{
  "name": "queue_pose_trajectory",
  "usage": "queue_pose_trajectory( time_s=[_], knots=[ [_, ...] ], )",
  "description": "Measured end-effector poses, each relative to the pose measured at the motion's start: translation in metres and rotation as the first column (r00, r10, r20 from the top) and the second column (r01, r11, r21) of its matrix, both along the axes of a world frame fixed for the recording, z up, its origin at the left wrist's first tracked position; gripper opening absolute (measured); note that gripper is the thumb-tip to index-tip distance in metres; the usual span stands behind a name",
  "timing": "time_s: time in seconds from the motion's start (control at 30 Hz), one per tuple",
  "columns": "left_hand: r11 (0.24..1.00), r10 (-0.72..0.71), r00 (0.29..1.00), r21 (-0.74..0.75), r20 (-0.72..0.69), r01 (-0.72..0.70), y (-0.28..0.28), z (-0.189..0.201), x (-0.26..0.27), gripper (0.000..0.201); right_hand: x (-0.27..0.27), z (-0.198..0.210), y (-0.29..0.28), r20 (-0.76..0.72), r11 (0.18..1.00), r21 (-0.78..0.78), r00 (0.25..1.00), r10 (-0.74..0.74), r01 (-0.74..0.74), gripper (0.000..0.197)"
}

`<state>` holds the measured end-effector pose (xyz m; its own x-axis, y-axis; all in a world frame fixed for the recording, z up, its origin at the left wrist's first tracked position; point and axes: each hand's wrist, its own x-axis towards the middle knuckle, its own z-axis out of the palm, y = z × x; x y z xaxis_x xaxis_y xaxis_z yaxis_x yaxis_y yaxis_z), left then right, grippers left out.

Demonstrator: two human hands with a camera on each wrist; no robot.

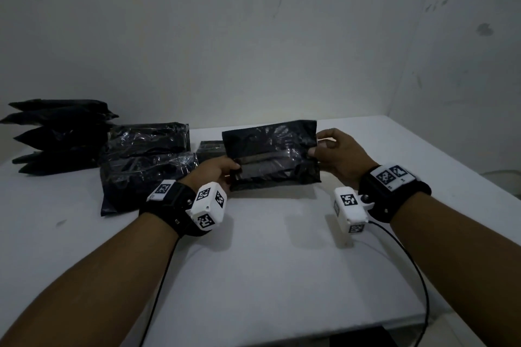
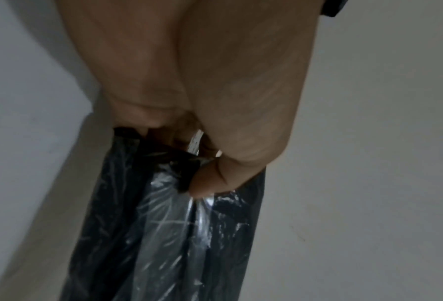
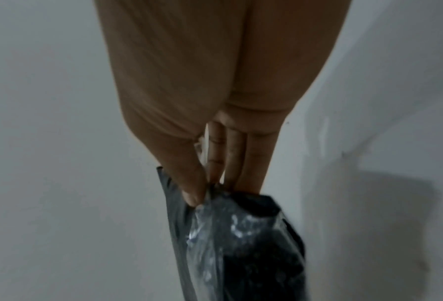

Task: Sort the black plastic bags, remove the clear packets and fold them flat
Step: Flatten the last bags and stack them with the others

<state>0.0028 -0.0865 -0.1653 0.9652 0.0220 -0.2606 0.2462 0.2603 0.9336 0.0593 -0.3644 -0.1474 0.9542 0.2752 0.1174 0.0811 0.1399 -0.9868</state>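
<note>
Now both hands pinch one crinkled black plastic bag with a clear packet over it [image 1: 270, 155]: the left hand [image 1: 214, 170] grips its left edge between thumb and fingers, the right hand [image 1: 337, 153] its right edge. It hangs stretched between them just above the white table [image 1: 282, 262]. To the left lie two more clear-wrapped black packages [image 1: 146, 160], and beyond them a stack of folded black bags [image 1: 59, 135] by the grey wall [image 1: 253, 36].

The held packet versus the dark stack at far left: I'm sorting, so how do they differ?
The held packet is lifted off the table, pinched by the left hand and right hand, with glossy clear film. The dark stack lies piled, matte, untouched. Both are black.
</note>
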Motion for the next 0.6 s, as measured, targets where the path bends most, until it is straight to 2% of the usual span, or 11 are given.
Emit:
queue_pose_trajectory(
  time_s=[0.07, 0.23, 0.33, 0.43, 0.53, 0.6],
  knots=[
    [0.993, -0.024, 0.999, -0.119, 0.030, 0.028, -0.003, 0.000, -0.003, 0.031, -0.001, 0.007, 0.001, -0.024, 0.992, 0.125, 0.999, 0.036, -0.033, 0.024],
    [0.995, -0.011, 0.984, -0.099, 0.178, 0.029, -0.010, 0.013, -0.006, 0.026, -0.005, 0.017, 0.009, 0.003, 0.979, 0.204, 0.999, 0.033, -0.033, 0.016],
    [0.990, 0.023, 0.969, -0.142, 0.244, 0.012, -0.003, 0.022, -0.007, 0.045, -0.004, 0.021, 0.002, -0.051, 0.968, 0.249, 0.998, 0.033, -0.019, 0.010],
    [0.991, 0.064, 0.961, -0.134, 0.270, -0.028, 0.006, 0.029, -0.008, 0.047, -0.002, 0.024, -0.004, -0.049, 0.981, 0.193, 0.999, -0.002, 0.011, 0.012],
    [0.993, 0.114, 0.944, -0.058, 0.309, -0.101, 0.008, 0.034, -0.009, 0.034, -0.001, 0.022, -0.001, 0.062, 0.995, 0.056, 0.994, -0.085, 0.081, 0.012],
    [0.992, 0.130, 0.933, -0.034, 0.335, -0.125, 0.010, 0.034, -0.009, 0.027, -0.001, 0.023, 0.001, 0.068, 0.994, 0.014, 0.992, -0.106, 0.105, 0.012]
  ],
)
